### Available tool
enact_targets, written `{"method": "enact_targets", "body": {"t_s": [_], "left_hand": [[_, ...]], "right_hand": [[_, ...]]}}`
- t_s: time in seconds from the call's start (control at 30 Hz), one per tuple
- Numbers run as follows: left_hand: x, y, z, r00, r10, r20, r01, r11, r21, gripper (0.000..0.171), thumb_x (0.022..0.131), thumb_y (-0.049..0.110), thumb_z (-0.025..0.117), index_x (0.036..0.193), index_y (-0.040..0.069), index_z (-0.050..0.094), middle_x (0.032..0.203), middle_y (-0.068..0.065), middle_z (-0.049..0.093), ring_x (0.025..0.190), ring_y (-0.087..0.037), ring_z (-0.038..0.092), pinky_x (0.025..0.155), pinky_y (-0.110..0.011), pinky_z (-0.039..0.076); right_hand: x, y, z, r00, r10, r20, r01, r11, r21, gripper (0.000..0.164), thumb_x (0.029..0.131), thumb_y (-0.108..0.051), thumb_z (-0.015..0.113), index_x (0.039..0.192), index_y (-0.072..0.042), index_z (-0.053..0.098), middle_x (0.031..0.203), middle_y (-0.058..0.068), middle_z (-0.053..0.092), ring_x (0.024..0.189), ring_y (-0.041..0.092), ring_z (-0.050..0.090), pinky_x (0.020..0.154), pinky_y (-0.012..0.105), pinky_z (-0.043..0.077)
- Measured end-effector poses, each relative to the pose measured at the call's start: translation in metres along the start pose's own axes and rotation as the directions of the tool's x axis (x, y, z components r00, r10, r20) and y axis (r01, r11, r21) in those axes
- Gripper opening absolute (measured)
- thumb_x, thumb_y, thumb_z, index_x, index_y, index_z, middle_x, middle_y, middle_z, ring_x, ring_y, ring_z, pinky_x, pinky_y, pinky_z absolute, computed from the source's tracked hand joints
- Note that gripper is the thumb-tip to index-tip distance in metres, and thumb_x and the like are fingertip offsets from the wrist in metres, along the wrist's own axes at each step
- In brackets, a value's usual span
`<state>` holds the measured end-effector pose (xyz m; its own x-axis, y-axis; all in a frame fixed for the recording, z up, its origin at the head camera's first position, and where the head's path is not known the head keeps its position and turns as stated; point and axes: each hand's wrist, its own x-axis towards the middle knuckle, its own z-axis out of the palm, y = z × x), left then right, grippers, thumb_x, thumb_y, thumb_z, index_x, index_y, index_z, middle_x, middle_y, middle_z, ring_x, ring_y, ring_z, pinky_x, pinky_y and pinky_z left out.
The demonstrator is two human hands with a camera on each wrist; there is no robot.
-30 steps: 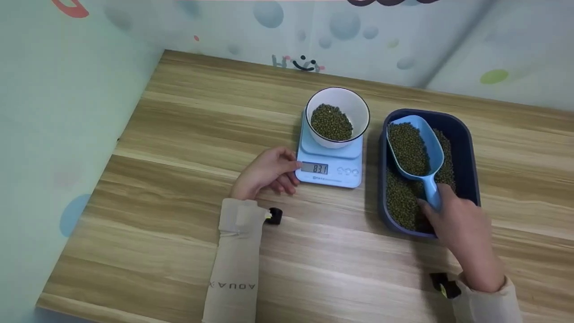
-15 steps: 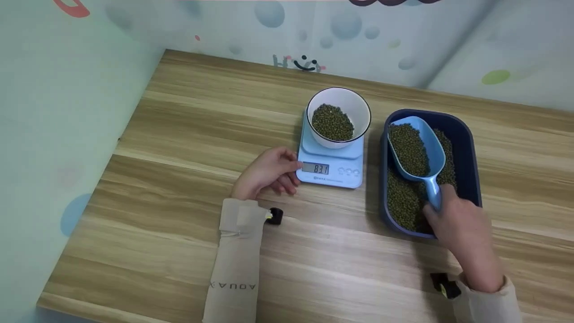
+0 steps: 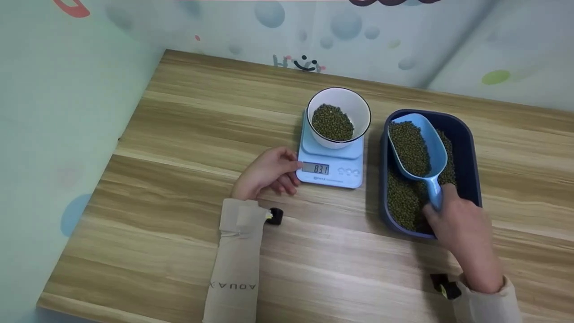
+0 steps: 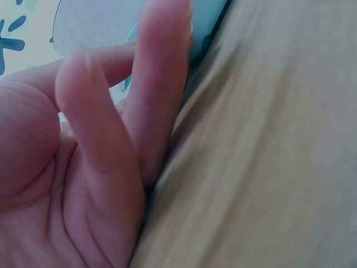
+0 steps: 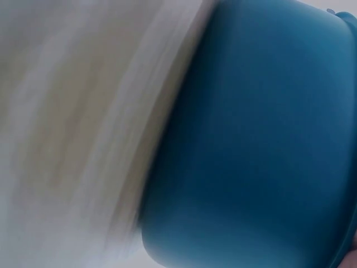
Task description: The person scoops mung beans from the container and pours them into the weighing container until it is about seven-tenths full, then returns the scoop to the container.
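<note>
My left hand point(image 3: 271, 170) is at the left edge of a light blue kitchen scale point(image 3: 329, 179), its thumb over the rim beside the display and its curled fingers along the side. The display reads 83.1 or 831. On the scale stands a white bowl point(image 3: 358, 112) with a dark rim, partly filled with mung beans point(image 3: 332, 123). With my right hand point(image 3: 462, 222) I grip the handle of a blue scoop point(image 3: 435, 148), which is heaped with beans. The scoop lies within a dark blue tub point(image 3: 464, 157) holding more beans, my wrist above its near rim.
The wooden table point(image 3: 179, 134) runs back to a patterned wall point(image 3: 215, 27). On the left a pale wall point(image 3: 67, 125) borders it. The tub's high side point(image 5: 268, 134) fills much of the right wrist view. Black wrist mounts point(image 3: 274, 216) project from both sleeves.
The scoop has shifted very slightly right and tilted a little in the tub. My left hand, the scale, the bowl and the reading stay as they were.
</note>
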<state>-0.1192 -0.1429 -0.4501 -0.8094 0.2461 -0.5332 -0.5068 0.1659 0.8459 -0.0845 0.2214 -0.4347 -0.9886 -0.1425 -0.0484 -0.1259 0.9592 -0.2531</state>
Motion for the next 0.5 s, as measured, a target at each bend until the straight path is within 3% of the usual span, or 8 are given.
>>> {"method": "enact_targets", "body": {"t_s": [0.27,0.5], "left_hand": [[0.0011,-0.0005,-0.0004,1.000,-0.007,0.001,0.007,1.000,0.008,0.025,0.092,0.021,0.056,0.109,0.006,0.048,0.088,-0.021,0.066,0.061,-0.024,0.067,0.047,-0.028,0.050],[0.0028,-0.0025,-0.0010,1.000,0.015,0.002,-0.015,1.000,0.017,0.024,0.091,0.021,0.057,0.107,0.006,0.047,0.084,-0.020,0.067,0.062,-0.026,0.067,0.045,-0.028,0.049]], "right_hand": [[0.0008,-0.0003,-0.0012,1.000,0.021,0.017,-0.021,1.000,0.005,0.026,0.084,-0.019,0.055,0.087,0.002,0.040,0.056,0.009,0.042,0.046,0.023,0.041,0.037,0.033,0.026],[-0.0017,-0.0015,-0.0002,0.999,0.014,-0.031,-0.014,1.000,0.009,0.026,0.082,-0.017,0.056,0.086,0.001,0.038,0.055,0.009,0.041,0.044,0.023,0.040,0.036,0.033,0.025]]}}
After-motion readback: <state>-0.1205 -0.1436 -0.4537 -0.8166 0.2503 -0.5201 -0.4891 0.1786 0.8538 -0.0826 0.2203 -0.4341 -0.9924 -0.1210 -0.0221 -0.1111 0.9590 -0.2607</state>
